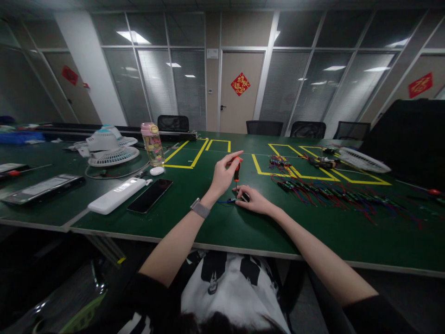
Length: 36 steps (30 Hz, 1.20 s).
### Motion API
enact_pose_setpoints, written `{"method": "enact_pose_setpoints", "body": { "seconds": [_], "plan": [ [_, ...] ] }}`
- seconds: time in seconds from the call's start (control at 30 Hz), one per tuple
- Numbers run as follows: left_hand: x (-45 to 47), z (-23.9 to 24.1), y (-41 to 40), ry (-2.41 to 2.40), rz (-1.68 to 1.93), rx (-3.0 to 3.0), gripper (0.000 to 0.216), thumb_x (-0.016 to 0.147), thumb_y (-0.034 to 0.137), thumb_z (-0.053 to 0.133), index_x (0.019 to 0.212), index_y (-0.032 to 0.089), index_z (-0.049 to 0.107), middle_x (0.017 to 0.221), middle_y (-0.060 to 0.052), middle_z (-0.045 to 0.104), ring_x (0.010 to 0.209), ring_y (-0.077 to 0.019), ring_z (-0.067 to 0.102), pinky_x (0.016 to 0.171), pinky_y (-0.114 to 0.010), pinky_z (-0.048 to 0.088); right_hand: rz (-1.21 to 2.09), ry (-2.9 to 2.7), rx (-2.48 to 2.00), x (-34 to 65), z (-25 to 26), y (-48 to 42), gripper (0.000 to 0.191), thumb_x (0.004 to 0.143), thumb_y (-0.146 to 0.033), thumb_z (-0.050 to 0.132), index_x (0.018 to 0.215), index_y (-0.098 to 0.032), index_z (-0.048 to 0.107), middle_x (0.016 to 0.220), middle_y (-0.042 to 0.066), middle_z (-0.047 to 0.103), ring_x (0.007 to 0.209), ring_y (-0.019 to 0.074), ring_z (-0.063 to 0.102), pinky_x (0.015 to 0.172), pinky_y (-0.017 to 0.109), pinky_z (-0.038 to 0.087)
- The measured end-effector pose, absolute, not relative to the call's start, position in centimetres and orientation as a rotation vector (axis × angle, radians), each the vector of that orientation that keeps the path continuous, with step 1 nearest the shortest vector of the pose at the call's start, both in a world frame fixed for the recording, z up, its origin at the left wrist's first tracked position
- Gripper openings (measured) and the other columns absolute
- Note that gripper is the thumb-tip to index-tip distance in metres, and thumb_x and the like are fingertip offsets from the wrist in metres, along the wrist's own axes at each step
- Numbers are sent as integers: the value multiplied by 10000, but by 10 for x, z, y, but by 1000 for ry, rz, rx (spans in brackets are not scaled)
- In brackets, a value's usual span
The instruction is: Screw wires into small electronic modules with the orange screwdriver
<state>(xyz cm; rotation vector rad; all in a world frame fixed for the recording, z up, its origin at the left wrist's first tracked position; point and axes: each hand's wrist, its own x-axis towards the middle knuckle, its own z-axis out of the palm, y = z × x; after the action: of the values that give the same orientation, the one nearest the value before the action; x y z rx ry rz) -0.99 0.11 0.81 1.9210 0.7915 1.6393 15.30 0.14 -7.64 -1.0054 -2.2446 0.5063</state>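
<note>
My left hand (223, 175), with a watch on its wrist, is closed on the handle of a red-and-black screwdriver (237, 172). The screwdriver stands nearly upright, its thin shaft pointing down at a small circuit board (233, 201) with a blue wire. Low over the green table, my right hand (256, 201) pinches the board's right side between thumb and fingers. A dark piece lies under those fingers, too covered to name. Whether the screwdriver tip touches a screw is too small to see.
Many wired circuit boards (323, 191) lie spread to the right. At left are a black phone (150, 195), a white power bank (116, 195), a pink-lidded bottle (153, 146) and a white fan (113, 157). Yellow tape rectangles (193, 166) mark the tabletop; a dark monitor (410, 139) stands right.
</note>
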Motion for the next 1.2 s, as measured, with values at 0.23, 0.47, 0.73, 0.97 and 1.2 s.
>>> {"method": "enact_pose_setpoints", "body": {
  "seconds": [0.23,0.47,0.73,0.97,1.2],
  "plan": [
    [-11,7,0,944,1765,2020,230,894,281,504,1015,223,690,975,-42,560,923,-139,551,873,-259,431,524,-2233,-1011,153,-76,1,138,752,-284,630,761,-197,523,1130,108,618,1141,267,554,1001,497,364],
    [-9,9,-3,801,1673,2034,244,868,263,545,1068,209,673,883,-27,609,821,-131,556,813,-254,439,516,-2228,-1006,153,-76,1,134,748,-275,633,755,-195,526,1123,116,621,1134,271,558,993,495,366],
    [-10,11,0,592,1493,1837,327,898,199,437,1159,192,633,1044,-55,655,962,-140,585,877,-274,442,516,-2232,-1003,153,-76,1,137,748,-276,634,755,-195,524,1145,120,616,1128,270,561,992,510,361],
    [-8,6,0,733,1661,1948,231,817,276,612,1023,217,698,1001,-52,607,867,-136,572,810,-263,463,511,-2235,-1001,152,-76,2,137,752,-272,631,756,-196,518,1137,112,620,1124,264,563,990,507,369],
    [-9,8,0,627,1532,1898,310,897,228,471,1162,199,630,941,-45,654,852,-128,587,793,-256,468,533,-2232,-1002,153,-76,2,136,752,-271,634,760,-195,521,1150,109,614,1129,260,562,993,507,368]
  ]
}}
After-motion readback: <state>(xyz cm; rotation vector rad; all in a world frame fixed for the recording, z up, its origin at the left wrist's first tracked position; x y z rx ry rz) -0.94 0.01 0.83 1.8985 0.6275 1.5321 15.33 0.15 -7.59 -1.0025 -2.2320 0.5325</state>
